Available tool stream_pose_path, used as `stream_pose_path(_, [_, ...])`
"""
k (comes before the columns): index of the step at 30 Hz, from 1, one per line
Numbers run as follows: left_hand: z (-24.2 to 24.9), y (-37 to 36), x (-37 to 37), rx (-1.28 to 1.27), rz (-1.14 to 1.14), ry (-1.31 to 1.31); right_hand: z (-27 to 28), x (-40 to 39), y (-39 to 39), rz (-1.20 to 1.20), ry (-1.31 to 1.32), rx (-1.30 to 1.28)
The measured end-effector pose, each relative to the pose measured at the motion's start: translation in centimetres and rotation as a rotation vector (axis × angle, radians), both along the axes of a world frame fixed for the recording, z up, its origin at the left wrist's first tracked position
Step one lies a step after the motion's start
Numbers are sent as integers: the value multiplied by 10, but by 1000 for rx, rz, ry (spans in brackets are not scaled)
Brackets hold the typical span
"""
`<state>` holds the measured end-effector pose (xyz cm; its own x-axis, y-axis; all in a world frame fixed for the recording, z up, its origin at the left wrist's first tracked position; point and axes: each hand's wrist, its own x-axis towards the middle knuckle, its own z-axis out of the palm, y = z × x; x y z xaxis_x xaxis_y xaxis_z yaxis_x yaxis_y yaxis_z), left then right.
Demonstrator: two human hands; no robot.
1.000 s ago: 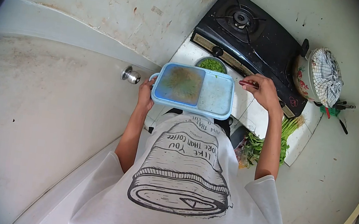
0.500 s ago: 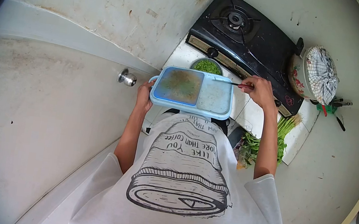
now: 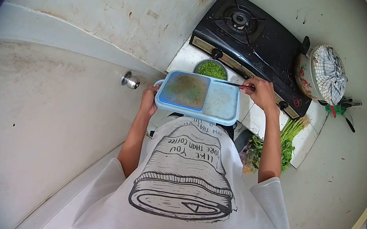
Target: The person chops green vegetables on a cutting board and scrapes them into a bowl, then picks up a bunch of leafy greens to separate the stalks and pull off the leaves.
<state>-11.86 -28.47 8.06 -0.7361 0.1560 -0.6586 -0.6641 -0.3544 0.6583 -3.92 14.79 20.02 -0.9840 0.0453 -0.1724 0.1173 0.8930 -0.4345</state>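
Note:
A light blue cutting board (image 3: 223, 102) with a raised rim and a stained square section on its left is held up in front of my shirt. My left hand (image 3: 149, 100) is closed around its left end, by the handle. In my right hand (image 3: 260, 93) is a knife (image 3: 233, 83) with a dark red handle, its thin blade pointing left over the board's far edge. Just beyond the board, a round bowl (image 3: 211, 68) of finely chopped greens stands on the white tiles, partly hidden by the board.
A black gas stove (image 3: 257, 45) fills the counter's back. On its right sits a floral pot (image 3: 307, 75) with a checked cloth (image 3: 330, 73). Leafy greens (image 3: 289, 140) lie on the tiles at right, near a green basket (image 3: 338, 108). A door knob (image 3: 130, 79) juts out at left.
The board has shifted slightly right and its tilt looks a little different. My right hand and the knife have moved slightly left along the board's far edge.

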Motion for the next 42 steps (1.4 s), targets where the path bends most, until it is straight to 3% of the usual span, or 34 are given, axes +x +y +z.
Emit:
stream_pose_path(13, [8, 33, 6, -11, -57, 56, -19, 6, -13, -92, 44, -182])
stream_pose_path(16, [4, 48, 11, 14, -35, 64, -23, 2, -33, -245, -20, -259])
stream_pose_path(25, [29, 79, 24, 3, -80, 91, -60, -17, -64, -352, -241, -426])
stream_pose_path(28, [34, 77, 26, 16, -91, 77, -45, -9, -59, -374, -447, -597])
stream_pose_path(36, [28, 70, 24, -23, -62, 87, 11, 14, -26, -342, -619, -563])
stream_pose_path(38, [29, 70, 24, -32, -77, 95, 13, 10, -20, -371, -537, -497])
stream_pose_path(42, [27, 74, 23, -2, -79, 97, -21, 4, -35, -324, -20, -294])
